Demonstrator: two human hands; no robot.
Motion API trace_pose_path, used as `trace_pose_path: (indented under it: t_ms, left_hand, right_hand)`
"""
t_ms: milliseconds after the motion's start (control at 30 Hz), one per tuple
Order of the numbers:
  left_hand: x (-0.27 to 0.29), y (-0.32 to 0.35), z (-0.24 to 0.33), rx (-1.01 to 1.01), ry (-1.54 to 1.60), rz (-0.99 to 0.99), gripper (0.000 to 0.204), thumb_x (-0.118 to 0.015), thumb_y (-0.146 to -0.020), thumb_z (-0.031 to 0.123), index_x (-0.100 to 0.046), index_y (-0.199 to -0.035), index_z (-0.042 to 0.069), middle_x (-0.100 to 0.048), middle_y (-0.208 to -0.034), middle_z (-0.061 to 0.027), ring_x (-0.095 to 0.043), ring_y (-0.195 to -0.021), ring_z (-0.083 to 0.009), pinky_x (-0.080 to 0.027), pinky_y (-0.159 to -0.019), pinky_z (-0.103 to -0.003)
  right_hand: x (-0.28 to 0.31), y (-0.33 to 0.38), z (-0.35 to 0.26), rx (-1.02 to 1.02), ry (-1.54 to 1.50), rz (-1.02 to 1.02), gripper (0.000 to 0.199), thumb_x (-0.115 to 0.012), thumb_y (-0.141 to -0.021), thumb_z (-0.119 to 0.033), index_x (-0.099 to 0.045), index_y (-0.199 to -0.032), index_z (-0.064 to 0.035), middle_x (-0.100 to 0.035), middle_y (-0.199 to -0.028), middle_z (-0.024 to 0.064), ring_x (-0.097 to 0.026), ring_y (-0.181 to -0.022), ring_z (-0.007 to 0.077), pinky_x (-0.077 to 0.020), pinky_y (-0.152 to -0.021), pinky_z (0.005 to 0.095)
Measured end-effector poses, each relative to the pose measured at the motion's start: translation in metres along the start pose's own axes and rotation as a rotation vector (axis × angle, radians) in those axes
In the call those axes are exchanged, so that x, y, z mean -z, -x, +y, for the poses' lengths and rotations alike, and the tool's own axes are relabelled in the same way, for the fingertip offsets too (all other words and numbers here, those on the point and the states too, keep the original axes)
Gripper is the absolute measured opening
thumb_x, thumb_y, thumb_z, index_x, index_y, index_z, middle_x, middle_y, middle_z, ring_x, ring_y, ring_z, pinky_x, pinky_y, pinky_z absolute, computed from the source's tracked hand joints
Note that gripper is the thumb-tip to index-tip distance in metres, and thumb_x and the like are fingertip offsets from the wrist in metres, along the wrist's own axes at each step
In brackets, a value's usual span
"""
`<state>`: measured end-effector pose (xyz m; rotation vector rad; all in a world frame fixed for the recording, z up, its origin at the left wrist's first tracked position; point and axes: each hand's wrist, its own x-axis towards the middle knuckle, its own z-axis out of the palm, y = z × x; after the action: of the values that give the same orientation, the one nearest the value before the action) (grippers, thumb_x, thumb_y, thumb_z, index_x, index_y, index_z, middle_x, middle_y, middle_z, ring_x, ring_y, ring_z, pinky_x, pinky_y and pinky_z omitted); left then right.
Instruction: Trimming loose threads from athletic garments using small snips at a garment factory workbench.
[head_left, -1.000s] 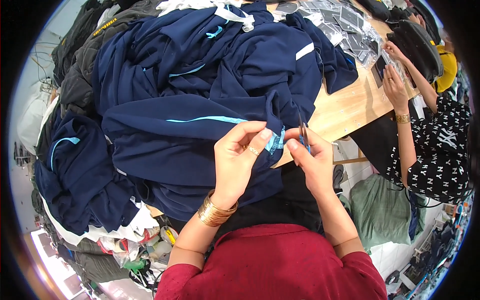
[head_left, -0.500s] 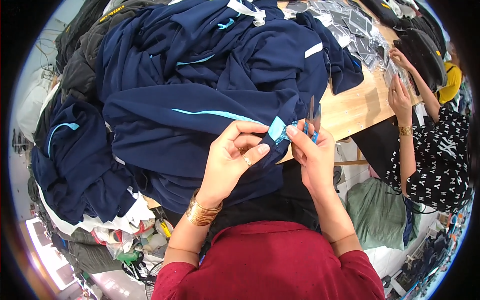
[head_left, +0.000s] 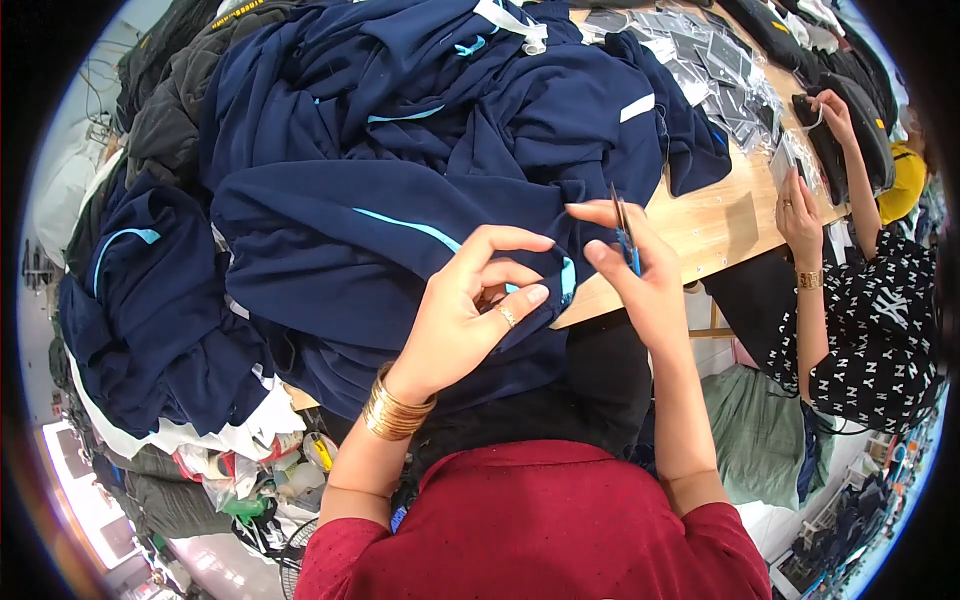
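Note:
A navy garment (head_left: 380, 220) with a light blue stripe lies heaped before me. My left hand (head_left: 465, 310), wearing a ring and gold bangles, rests at its near right end. The thumb and middle finger close on the cloth there, while the index finger is raised. A light blue patch (head_left: 568, 280) on the garment's end shows just past the fingertips. My right hand (head_left: 640, 265) holds small scissors (head_left: 628, 245) with blue handles, blades pointing away from me. Its thumb and index finger are apart, just right of the cloth's end.
More navy garments (head_left: 140, 300) and dark clothes (head_left: 180, 120) pile up at left and back. Plastic-wrapped tags (head_left: 710, 60) cover the far right of the wooden table (head_left: 730, 210). At right, a co-worker's hands (head_left: 800, 215) handle a small packet. Green cloth (head_left: 755, 430) sits below.
My right hand has let go of the garment's end and moved slightly away, keeping the scissors. My left index finger has lifted off, and the light blue patch has turned and dropped lower.

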<state>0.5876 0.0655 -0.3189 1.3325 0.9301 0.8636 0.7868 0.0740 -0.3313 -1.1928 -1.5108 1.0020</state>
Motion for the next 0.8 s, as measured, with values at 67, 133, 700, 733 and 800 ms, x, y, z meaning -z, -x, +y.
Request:
trace_pose_path:
  t_ms: [67, 133, 700, 733, 800]
  left_hand:
    - [0.003, -0.003, 0.007, -0.025, 0.021, -0.022, 0.032, -0.062, -0.085, 0.003, -0.051, -0.114, 0.002, -0.062, -0.085, -0.0018, -0.053, -0.071, -0.0019, -0.041, -0.062, -0.017]
    - [0.009, -0.004, 0.011, -0.064, 0.059, -0.037, 0.031, -0.062, -0.085, 0.003, -0.051, -0.114, 0.0, -0.062, -0.086, -0.0019, -0.055, -0.075, -0.0033, -0.042, -0.067, -0.018]
    - [0.048, 0.043, -0.034, -0.585, -0.539, 0.882, 0.028, -0.058, -0.066, -0.017, -0.059, -0.087, 0.002, -0.061, -0.091, -0.0071, -0.054, -0.071, -0.0135, -0.041, -0.058, -0.022]
    - [0.048, 0.045, -0.037, -0.599, -0.455, 0.907, 0.026, -0.059, -0.07, -0.016, -0.057, -0.089, 0.002, -0.061, -0.094, -0.0082, -0.056, -0.075, -0.014, -0.044, -0.061, -0.022]
    - [0.048, 0.047, -0.038, -0.621, -0.383, 0.867, 0.025, -0.061, -0.076, -0.013, -0.051, -0.094, 0.001, -0.059, -0.099, -0.0123, -0.06, -0.086, -0.0176, -0.048, -0.071, -0.024]
  right_hand:
    - [0.004, -0.007, -0.005, -0.272, -0.438, -0.319, 0.024, -0.063, -0.084, -0.011, -0.063, -0.105, 0.0013, -0.063, -0.101, 0.0045, -0.056, -0.092, 0.0123, -0.0428, -0.083, 0.0272]
    - [0.005, -0.014, 0.0, -0.326, -0.363, -0.511, 0.019, -0.07, -0.078, -0.009, -0.064, -0.092, 0.0017, -0.061, -0.079, -0.0004, -0.053, -0.076, 0.0064, -0.0426, -0.069, 0.022]
    - [-0.023, 0.027, -0.005, 0.503, 0.221, 0.102, 0.036, -0.067, -0.051, 0.008, -0.07, -0.082, -0.0094, -0.054, -0.074, 0.0029, -0.052, -0.059, 0.0151, -0.042, -0.054, 0.026]
    - [-0.021, 0.032, -0.001, 0.53, 0.243, 0.121, 0.036, -0.068, -0.05, 0.007, -0.07, -0.082, -0.0097, -0.053, -0.074, 0.0024, -0.052, -0.059, 0.0151, -0.0418, -0.054, 0.0256]
    - [-0.021, 0.037, 0.005, 0.589, 0.27, 0.154, 0.033, -0.069, -0.052, 0.004, -0.07, -0.082, -0.01, -0.053, -0.075, 0.0019, -0.053, -0.06, 0.0146, -0.0409, -0.053, 0.0252]
